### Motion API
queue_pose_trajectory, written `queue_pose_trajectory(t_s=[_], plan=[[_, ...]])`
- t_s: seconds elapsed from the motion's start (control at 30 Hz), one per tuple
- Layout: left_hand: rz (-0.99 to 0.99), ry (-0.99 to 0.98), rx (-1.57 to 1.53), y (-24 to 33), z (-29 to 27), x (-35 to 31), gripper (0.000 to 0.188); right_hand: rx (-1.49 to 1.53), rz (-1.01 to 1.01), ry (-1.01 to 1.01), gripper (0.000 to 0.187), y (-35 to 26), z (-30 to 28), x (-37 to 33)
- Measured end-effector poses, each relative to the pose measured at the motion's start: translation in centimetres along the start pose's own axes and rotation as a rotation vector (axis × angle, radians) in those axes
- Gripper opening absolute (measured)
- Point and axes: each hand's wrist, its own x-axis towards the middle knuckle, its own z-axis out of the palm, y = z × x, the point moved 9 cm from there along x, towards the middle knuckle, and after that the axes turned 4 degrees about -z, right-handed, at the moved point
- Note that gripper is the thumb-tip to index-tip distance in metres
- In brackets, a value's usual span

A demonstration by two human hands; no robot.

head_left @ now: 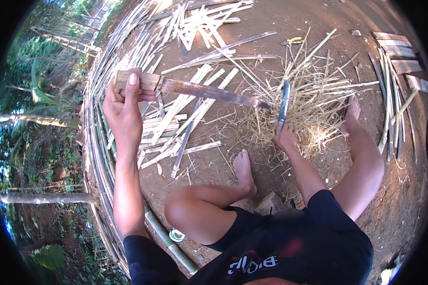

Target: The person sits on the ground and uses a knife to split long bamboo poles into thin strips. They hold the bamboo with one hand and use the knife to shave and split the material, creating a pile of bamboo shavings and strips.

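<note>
My left hand [123, 102] is closed around the wide end of a split bamboo strip [199, 89], thumb pressed on top. The brown strip stretches to the right, and its narrow end comes close to a knife blade [284, 102]. Whether the two touch, I cannot tell. My right hand [286, 137] grips this knife, its blade pointing away from me; the handle is hidden in my fingers. Beneath and beyond the blade lies a heap of thin bamboo shavings [314, 104] on the dirt, between my bare feet.
Pale bamboo strips [190, 114] lie scattered at the left and far side. Long bamboo poles [104, 156] border the left. A small yellow-handled tool [294, 41] rests beyond the shavings. At the right are more strips [393, 109] and flat wooden pieces [399, 51]. A tape roll [177, 235] sits near my knee.
</note>
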Motion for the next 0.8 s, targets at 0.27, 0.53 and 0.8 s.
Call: queue_pose_trajectory(t_s=[0.27, 0.53, 0.8], plan=[[0.009, -0.108, 0.035, -1.6, 1.9, 2.1, 0.022, 0.271, 0.003, 0.202, 0.051, -0.7, -4.6, 0.1], [0.185, -0.182, -0.041, 2.0, 4.0, 2.7, 0.025, 0.968, 0.054, 0.084, 0.036, -5.8, -15.0, -7.6], [0.16, -0.215, -0.047, 2.1, 7.2, 0.2, 0.04, 0.894, -0.252, 0.254, 0.028, -11.3, -22.6, -16.0]])
